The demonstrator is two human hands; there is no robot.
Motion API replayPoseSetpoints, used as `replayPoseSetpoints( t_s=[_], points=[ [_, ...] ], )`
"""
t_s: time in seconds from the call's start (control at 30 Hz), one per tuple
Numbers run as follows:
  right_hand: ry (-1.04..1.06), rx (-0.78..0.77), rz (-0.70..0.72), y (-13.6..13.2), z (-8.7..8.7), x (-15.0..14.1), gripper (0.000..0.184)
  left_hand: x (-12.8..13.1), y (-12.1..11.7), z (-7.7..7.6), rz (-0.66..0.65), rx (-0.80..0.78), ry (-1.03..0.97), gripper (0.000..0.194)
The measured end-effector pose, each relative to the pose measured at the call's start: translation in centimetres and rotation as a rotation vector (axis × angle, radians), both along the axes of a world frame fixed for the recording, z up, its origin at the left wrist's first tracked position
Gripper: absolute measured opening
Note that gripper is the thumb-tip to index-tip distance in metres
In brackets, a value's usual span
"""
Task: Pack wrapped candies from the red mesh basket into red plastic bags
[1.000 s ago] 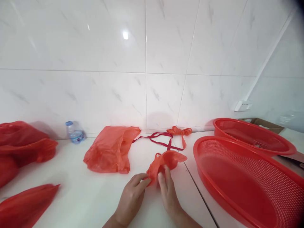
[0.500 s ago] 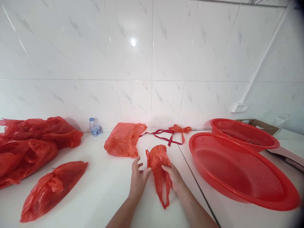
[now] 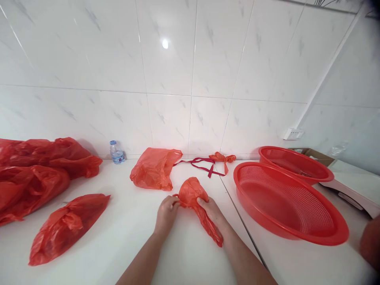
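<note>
Between my hands is a small red plastic bag [image 3: 192,190], bunched up over the white table. My left hand [image 3: 167,213] pinches a corner or handle loop on its left side. My right hand [image 3: 210,209] grips its right side, thumb on top, and a twisted tail of the bag hangs down toward my right wrist. What the bag contains, if anything, cannot be made out. Just behind, a larger red plastic bag [image 3: 154,169] lies on the table. A dark red ribbon [image 3: 197,161] and a small knotted red bag [image 3: 222,157] lie near the wall.
Two red plastic baskets [image 3: 276,206] stand at the right, one behind the other. A filled red bag [image 3: 69,227] and a heap of red bags [image 3: 50,166] lie at the left. A small water bottle [image 3: 117,153] stands by the tiled wall. A seam [image 3: 243,217] crosses the table.
My left hand has gone from open fingers beside the bag to pinching its left edge. The bag has turned, its hanging end now pointing lower right. The view has shifted slightly.
</note>
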State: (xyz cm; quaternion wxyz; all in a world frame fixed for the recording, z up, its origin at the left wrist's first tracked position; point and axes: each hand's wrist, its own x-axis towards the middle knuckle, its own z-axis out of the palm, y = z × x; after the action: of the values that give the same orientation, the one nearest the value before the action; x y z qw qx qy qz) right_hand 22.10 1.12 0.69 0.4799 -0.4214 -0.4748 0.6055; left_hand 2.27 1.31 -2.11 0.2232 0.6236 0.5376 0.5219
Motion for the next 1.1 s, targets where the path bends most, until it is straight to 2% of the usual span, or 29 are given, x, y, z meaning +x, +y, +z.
replayPoseSetpoints(
  t_s=[0.1, 0.17, 0.27, 0.43, 0.53, 0.63, 0.7, 0.77, 0.87, 0.93, 1.0, 1.1],
  points=[
    [0.002, 0.012, -0.082, 0.2, 0.2, 0.6, 0.046, -2.8, 0.6, 0.4, 0.269, -0.007, -0.179, 0.016],
    [0.025, 0.033, -0.141, 0.4, 0.1, 0.9, 0.048, -4.5, 0.5, 0.6, 0.373, -0.011, -0.231, 0.018],
    [0.023, 0.051, -0.175, 0.4, -0.4, 1.2, 0.043, -5.9, 0.1, 0.6, 0.439, -0.03, -0.318, 0.017],
    [-0.053, 0.099, -0.198, 0.4, -1.1, 1.6, 0.04, -5.3, -0.3, 0.5, 0.446, -0.066, -0.548, 0.017],
    [-0.177, 0.118, -0.253, 0.6, -1.3, 2.1, 0.038, -4.5, -0.3, 0.6, 0.326, -0.102, -0.703, 0.023],
    [-0.432, 0.161, -0.478, 0.7, -0.9, 2.6, 0.04, -3.7, -0.2, 0.7, 0.099, -0.168, -0.799, 0.031],
    [-0.624, 0.318, -0.642, 0.4, -0.2, 2.5, 0.042, -3.2, -0.2, 0.8, -0.025, -0.207, -0.835, 0.034],
    [-0.782, 0.554, -0.723, 0.0, 0.5, 2.0, 0.038, -2.7, -0.2, 1.0, -0.138, -0.244, -0.89, 0.031],
    [-0.941, 0.807, -0.65, -0.4, 0.6, 0.5, 0.037, -2.5, -0.3, 1.3, -0.311, -0.305, -1.013, 0.023],
    [-1.014, 0.83, -0.544, -0.3, -0.1, -0.4, 0.049, -2.6, -0.3, 1.5, -0.396, -0.322, -1.092, 0.017],
    [-1.059, 0.736, -0.449, 0.0, -0.9, -1.0, 0.059, -2.9, -0.3, 1.8, -0.457, -0.306, -1.154, 0.014],
    [-1.052, 0.492, -0.372, 0.3, -1.7, -1.4, 0.051, -3.1, -0.2, 2.2, -0.442, -0.264, -1.197, 0.026]
  ],
)
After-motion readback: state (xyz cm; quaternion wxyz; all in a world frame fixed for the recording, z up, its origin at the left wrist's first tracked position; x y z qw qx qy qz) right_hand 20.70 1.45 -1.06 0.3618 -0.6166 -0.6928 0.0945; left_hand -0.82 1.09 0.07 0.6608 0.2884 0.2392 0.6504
